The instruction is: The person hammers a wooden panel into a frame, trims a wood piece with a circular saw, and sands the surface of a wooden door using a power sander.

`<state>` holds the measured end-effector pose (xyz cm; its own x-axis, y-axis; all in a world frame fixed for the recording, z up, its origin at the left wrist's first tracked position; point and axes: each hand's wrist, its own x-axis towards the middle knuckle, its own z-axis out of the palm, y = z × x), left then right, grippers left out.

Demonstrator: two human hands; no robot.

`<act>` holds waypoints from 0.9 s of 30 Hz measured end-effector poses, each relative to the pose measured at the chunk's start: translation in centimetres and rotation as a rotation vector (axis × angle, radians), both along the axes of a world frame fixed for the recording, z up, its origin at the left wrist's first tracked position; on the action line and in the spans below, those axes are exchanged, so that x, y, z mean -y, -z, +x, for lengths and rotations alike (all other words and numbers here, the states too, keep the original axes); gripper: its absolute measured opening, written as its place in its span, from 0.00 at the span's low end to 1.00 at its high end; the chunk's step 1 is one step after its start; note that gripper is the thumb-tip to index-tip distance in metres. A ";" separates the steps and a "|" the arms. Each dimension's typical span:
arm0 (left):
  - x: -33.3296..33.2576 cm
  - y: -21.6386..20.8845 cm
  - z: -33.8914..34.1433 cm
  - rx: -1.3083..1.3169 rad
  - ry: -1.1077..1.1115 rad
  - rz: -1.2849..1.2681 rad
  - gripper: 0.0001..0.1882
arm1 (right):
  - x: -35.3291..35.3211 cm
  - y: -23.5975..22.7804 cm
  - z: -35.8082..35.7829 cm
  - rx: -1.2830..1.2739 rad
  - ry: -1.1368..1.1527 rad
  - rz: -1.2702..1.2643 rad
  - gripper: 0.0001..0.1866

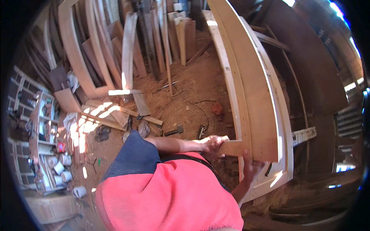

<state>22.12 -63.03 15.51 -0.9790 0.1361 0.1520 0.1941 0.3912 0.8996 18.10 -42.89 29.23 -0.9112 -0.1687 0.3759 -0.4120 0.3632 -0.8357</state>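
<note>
A long brown wooden panel [256,88] with a pale wooden strip along its left edge lies lengthwise over a pale wooden door-like frame. At its near end a short flat wooden piece [232,147] sticks out to the left. My left hand [213,145] is closed around the outer end of this short piece. My right hand [252,168] is at the panel's near end, thumb up against the strip and the other fingers curled at the edge, partly hidden. A small dark object [268,169] lies on the frame beside my right hand.
On the dirt floor lie a hammer [174,131], another dark-handled tool [201,131], a thin cable and wood offcuts [115,113]. Tall boards [129,50] lean at the back left. Shelves with white tins [58,168] stand at far left. A dark sheet [308,57] stands at right.
</note>
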 end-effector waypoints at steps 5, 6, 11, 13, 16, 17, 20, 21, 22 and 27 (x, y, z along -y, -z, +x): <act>3.3 0.4 1.5 -0.011 -0.389 -0.058 0.43 | 10.6 -5.6 -1.3 0.182 -0.359 -0.085 0.22; 4.3 -0.3 1.6 0.055 -0.395 0.012 0.43 | 12.4 -6.2 -1.8 0.108 -0.388 0.048 0.19; 7.4 1.1 0.9 -0.110 -0.553 0.164 0.49 | 22.3 -7.5 -3.1 0.029 -0.503 0.144 0.18; 8.5 -1.4 0.0 0.102 -0.562 0.267 0.56 | 25.9 -8.3 -4.1 -0.020 -0.576 0.301 0.18; 11.3 3.2 -2.9 0.055 -0.639 0.341 0.57 | 32.7 -6.5 -5.5 -0.172 -0.674 0.500 0.17; 12.5 6.0 -4.3 0.057 -0.643 0.339 0.57 | 35.2 -6.2 -5.8 -0.192 -0.716 0.530 0.18; 17.4 11.8 -8.1 -0.037 -0.796 0.378 0.41 | 43.3 -4.1 -6.6 -0.273 -0.806 0.574 0.18; 19.3 13.5 -9.1 -0.089 -0.835 0.390 0.35 | 46.1 -3.7 -6.4 -0.287 -0.840 0.570 0.18; 21.0 13.4 -10.3 -0.109 -0.858 0.423 0.34 | 48.8 -2.4 -7.4 -0.292 -0.861 0.594 0.19; 35.7 8.5 -14.4 -0.211 -0.895 0.600 0.28 | 63.5 1.7 -11.9 -0.338 -1.040 0.645 0.25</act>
<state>7.68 -98.71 6.97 -0.6329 -0.7629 0.1317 0.2303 -0.0231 0.9728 6.23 -106.41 27.49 -0.1144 -0.9826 0.1463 -0.9035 0.0417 -0.4265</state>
